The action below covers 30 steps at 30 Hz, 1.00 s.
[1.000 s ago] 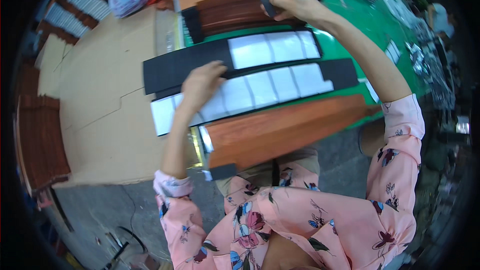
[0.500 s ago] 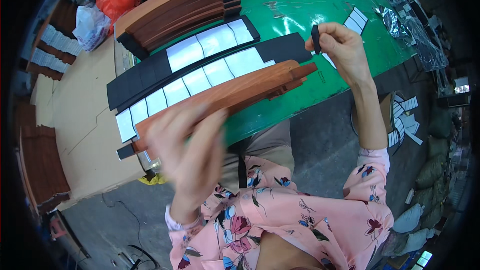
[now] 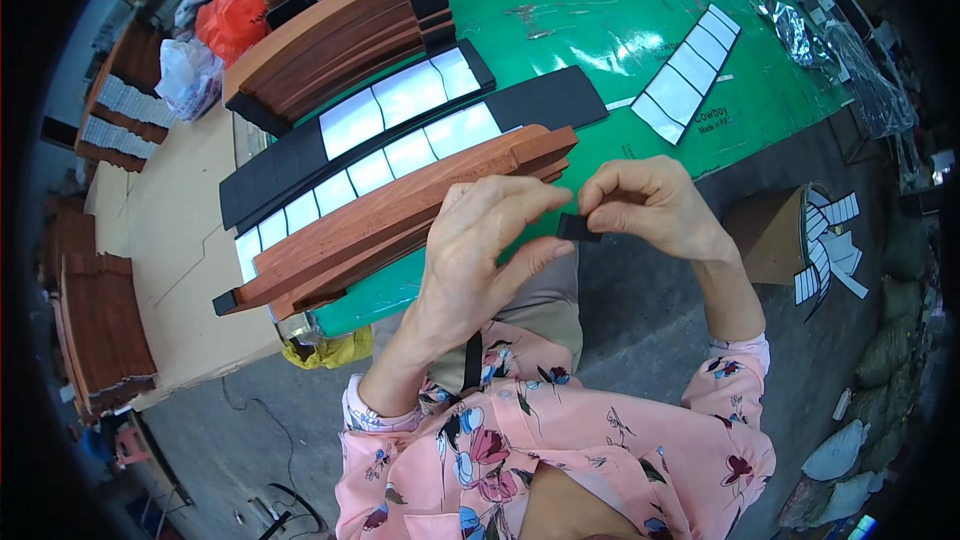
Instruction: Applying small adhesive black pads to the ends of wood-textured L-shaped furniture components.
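Between thumb and fingers my right hand (image 3: 655,205) pinches a small black rectangular pad (image 3: 577,228), just past the near edge of the table. My left hand (image 3: 470,250) is close by on its left, thumb and fingers apart, with no visible hold on the pad. Beyond and left of it lie several curved reddish-brown wooden slats (image 3: 380,215), side by side. A black pad (image 3: 228,301) covers the left end of one slat. Behind the slats are flat black strips (image 3: 555,100), partly covered with white backing divided into segments.
Curved wooden pieces (image 3: 335,40) with black ends stand stacked at the back left of the green table (image 3: 580,0). A white segmented sheet (image 3: 690,75) lies at the right. On the floor, a round bin (image 3: 765,230) holds white scraps. Brown board (image 3: 180,270) adjoins the table's left.
My right hand has come down and left with the black pad. My left hand has moved right, towards it. The white segmented sheet shows more fully now.
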Tool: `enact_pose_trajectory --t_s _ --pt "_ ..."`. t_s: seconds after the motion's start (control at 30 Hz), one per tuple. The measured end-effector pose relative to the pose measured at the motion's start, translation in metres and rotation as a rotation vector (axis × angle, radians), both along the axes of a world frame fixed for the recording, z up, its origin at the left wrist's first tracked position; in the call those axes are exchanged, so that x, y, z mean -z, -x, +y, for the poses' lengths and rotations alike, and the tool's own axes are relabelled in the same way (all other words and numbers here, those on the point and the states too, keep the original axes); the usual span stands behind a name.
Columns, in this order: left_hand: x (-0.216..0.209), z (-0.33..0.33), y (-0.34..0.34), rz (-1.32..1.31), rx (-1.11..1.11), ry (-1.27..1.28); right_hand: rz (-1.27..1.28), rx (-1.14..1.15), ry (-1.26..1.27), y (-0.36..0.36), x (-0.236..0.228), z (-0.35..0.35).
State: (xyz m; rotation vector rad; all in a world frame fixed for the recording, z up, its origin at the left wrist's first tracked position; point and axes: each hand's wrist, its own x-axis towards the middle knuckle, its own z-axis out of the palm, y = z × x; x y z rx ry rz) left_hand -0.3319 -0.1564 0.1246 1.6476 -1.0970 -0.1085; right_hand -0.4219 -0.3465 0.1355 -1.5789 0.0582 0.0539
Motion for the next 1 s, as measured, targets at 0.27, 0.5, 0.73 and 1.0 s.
enact_pose_trajectory --t_s 0.27,0.5,0.73,1.0 --pt "0.009 0.010 0.006 -0.300 -0.032 0.017 -0.456 0.007 0.605 0.011 0.006 0.015" --pt "0.008 0.012 0.003 -0.379 -0.073 0.017 -0.460 0.038 0.668 0.009 -0.001 0.016" --pt "0.007 -0.003 -0.017 -0.552 -0.401 -0.288 -0.481 0.176 0.793 -0.018 -0.002 -0.014" --pt "0.013 -0.016 -0.022 -0.496 -0.459 -0.265 -0.546 0.112 0.858 -0.043 0.005 -0.011"
